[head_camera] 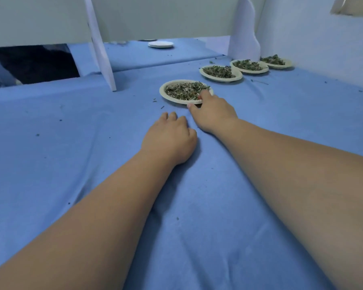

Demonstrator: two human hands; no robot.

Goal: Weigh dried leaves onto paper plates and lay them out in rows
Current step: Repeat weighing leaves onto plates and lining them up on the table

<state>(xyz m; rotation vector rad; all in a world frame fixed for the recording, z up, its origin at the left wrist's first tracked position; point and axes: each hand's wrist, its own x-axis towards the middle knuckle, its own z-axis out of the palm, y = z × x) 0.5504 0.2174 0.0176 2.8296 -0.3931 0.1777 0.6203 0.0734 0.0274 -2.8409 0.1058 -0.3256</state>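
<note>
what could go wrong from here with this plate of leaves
The right hand holds the nearest plate by one rim only; heaped with dried leaves, it could tip and spill. The blue cloth is wrinkled, so sliding may snag. The next plate sits close; a push could knock it.

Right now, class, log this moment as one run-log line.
right hand grips paper plate of dried leaves | left hand rests on blue cloth | three filled plates lie beyond

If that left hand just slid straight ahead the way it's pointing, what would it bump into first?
Probably the near rim of the closest leaf plate, which the right hand pinches. Only blue cloth lies between the left hand and it, though depth is uncertain.
</note>
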